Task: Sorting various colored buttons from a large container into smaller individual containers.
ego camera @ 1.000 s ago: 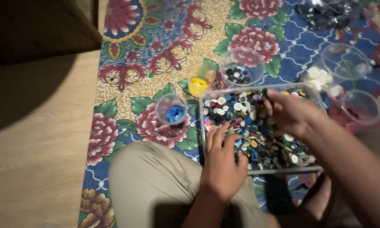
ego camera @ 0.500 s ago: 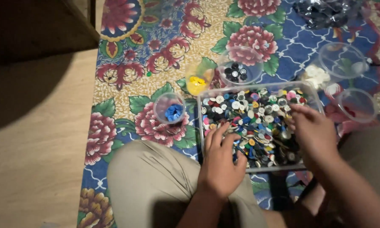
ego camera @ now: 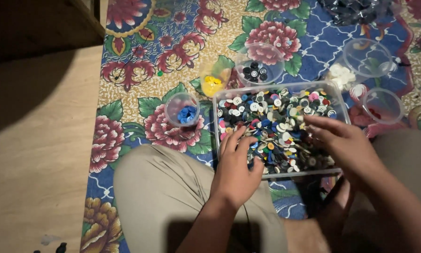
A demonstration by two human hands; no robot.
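Observation:
A clear rectangular tray (ego camera: 217,122) full of mixed coloured buttons (ego camera: 276,117) lies on the floral mat in front of my knees. My left hand (ego camera: 236,168) rests palm down on the tray's near left part, fingers spread over the buttons. My right hand (ego camera: 344,143) lies over the tray's right side, fingers reaching left into the buttons. I cannot tell whether either hand pinches a button. Small clear cups stand around the tray: one with blue buttons (ego camera: 186,114), one with yellow buttons (ego camera: 212,84), one with black buttons (ego camera: 255,72).
More clear cups stand at the right: one with white buttons (ego camera: 341,75), one with red buttons (ego camera: 376,112), one bare cup (ego camera: 369,56). A dark plastic bag (ego camera: 355,9) lies at the top. The mat (ego camera: 140,61) ends at a wooden floor (ego camera: 37,154) on the left.
My right hand has drawn back from the tray's far edge to its near right side. My left hand has stayed on the near left part.

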